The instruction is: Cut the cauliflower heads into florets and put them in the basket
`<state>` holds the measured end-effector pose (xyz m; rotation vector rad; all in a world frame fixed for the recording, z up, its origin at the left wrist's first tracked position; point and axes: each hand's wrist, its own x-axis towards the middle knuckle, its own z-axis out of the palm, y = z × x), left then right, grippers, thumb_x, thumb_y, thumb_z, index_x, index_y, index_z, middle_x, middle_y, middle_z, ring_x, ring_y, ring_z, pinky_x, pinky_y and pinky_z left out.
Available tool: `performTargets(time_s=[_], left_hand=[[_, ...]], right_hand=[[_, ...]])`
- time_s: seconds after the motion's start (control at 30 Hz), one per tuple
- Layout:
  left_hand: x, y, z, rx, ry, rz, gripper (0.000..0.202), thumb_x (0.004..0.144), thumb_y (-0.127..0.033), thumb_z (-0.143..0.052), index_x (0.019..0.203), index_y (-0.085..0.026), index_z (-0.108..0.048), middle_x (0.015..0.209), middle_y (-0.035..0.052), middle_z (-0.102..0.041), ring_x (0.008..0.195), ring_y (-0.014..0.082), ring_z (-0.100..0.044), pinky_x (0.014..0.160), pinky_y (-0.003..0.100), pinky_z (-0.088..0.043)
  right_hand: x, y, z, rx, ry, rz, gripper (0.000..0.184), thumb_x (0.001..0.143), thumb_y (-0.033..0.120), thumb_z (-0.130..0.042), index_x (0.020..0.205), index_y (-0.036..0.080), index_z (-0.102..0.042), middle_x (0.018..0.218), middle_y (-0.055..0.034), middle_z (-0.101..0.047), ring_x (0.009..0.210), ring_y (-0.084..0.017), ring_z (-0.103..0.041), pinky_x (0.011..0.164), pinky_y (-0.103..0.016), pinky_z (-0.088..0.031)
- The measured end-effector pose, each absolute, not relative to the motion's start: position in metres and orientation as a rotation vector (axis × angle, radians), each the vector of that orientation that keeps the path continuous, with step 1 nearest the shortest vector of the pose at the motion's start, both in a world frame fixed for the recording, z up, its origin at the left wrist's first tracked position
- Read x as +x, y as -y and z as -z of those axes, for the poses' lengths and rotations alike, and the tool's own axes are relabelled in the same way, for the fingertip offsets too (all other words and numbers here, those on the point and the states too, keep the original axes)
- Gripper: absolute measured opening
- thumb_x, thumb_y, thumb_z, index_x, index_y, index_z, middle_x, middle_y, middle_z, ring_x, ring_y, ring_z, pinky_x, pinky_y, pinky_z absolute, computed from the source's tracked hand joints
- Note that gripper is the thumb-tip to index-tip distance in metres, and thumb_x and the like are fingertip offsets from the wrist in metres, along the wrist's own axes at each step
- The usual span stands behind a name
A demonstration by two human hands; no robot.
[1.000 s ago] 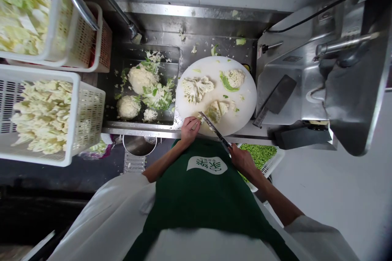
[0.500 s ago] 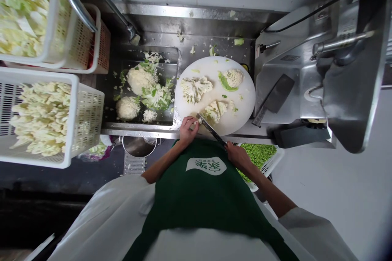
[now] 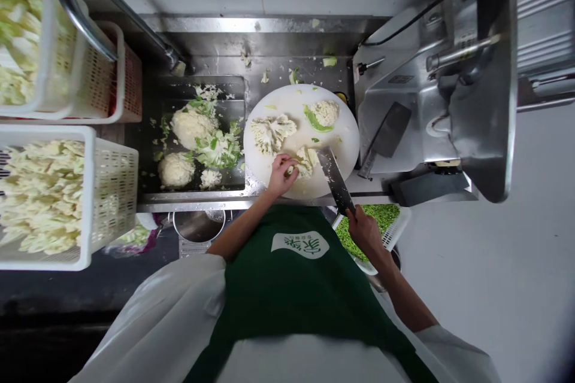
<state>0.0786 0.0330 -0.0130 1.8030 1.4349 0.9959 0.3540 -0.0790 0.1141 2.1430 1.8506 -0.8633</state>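
Note:
In the head view my right hand [image 3: 365,232] is wrapped round the handle of a cleaver [image 3: 336,181]. Its dark, wet blade slants over the right front of a round white cutting board [image 3: 347,131]. My left hand [image 3: 281,176] is over the board's front, its fingers curled on a small cauliflower piece [image 3: 290,171] that they partly hide. Right beside those fingertips lie cut cauliflower florets [image 3: 306,161]. Farther back on the board are a larger cut cauliflower chunk [image 3: 272,131] and a cauliflower piece with a green leaf [image 3: 324,115].
Left of the board, a sink [image 3: 193,196] holds cauliflower heads and leaves below a faucet [image 3: 85,12]. A white basket [image 3: 112,191] of florets stands farther left. A second cleaver [image 3: 392,131] lies on the right. Chopped greens [image 3: 380,221] sit below the counter edge.
My right hand has swung the cleaver away from my left hand, to the right. My left hand has moved forward over the board to the florets. The whole view has shifted slightly.

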Motion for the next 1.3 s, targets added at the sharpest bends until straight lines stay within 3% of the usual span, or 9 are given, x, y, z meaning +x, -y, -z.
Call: performTargets(time_s=[0.17,0.3,0.4,1.0,1.2,1.3], left_hand=[[0.072,-0.028,0.014,1.803,-1.296,-1.079,0.024,0.100,-0.041,-0.059,0.104,-0.019,-0.067,0.126,0.0139,-0.055,0.121,0.0244,-0.059,0.101,0.041,-0.053],[0.074,-0.014,0.016,1.783,-1.399,-1.225,0.015,0.100,-0.033,-0.060,0.104,-0.019,-0.065,0.107,0.0089,-0.060,0.103,0.0203,-0.063,0.090,0.036,-0.055],[0.080,-0.004,0.023,1.741,-1.611,-1.387,0.013,0.098,-0.031,-0.062,0.101,-0.019,-0.066,0.102,0.0081,-0.057,0.099,0.0202,-0.062,0.085,0.035,-0.056],[0.081,0.001,0.028,1.671,-1.702,-1.177,0.026,0.102,-0.038,-0.054,0.099,-0.019,-0.071,0.109,0.0119,-0.054,0.105,0.0229,-0.059,0.091,0.042,-0.057],[0.076,0.001,0.028,1.739,-1.760,-1.235,0.028,0.102,-0.038,-0.054,0.098,-0.018,-0.073,0.099,0.0093,-0.048,0.093,0.0206,-0.056,0.081,0.037,-0.055],[0.077,0.001,0.030,1.733,-1.736,-1.234,0.027,0.102,-0.038,-0.054,0.098,-0.019,-0.073,0.100,0.0094,-0.047,0.094,0.0212,-0.055,0.083,0.038,-0.054]], right_hand=[[0.343,0.082,-0.111,2.131,-1.887,0.878,0.020,0.108,0.027,-0.042,0.103,0.018,-0.059,0.066,-0.0025,-0.063,0.056,-0.017,-0.055,0.057,-0.028,-0.021],[0.334,0.078,-0.111,2.053,-1.908,0.803,0.022,0.109,0.028,-0.039,0.104,0.018,-0.057,0.071,-0.0034,-0.066,0.058,-0.017,-0.057,0.058,-0.029,-0.018],[0.327,0.076,-0.112,1.956,-1.926,0.773,0.023,0.111,0.031,-0.037,0.106,0.018,-0.056,0.077,-0.0047,-0.070,0.062,-0.017,-0.061,0.059,-0.030,-0.018],[0.322,0.053,-0.100,1.643,-1.846,0.895,0.027,0.111,0.033,-0.033,0.114,0.017,-0.054,0.088,-0.0103,-0.075,0.077,-0.022,-0.070,0.061,-0.030,-0.027],[0.331,0.059,-0.113,1.692,-1.945,0.867,0.030,0.110,0.031,-0.030,0.111,0.016,-0.057,0.079,-0.0078,-0.072,0.066,-0.018,-0.065,0.059,-0.029,-0.026],[0.332,0.065,-0.121,1.689,-1.951,0.864,0.028,0.109,0.031,-0.033,0.110,0.017,-0.058,0.077,-0.0065,-0.071,0.066,-0.019,-0.065,0.059,-0.029,-0.026]])
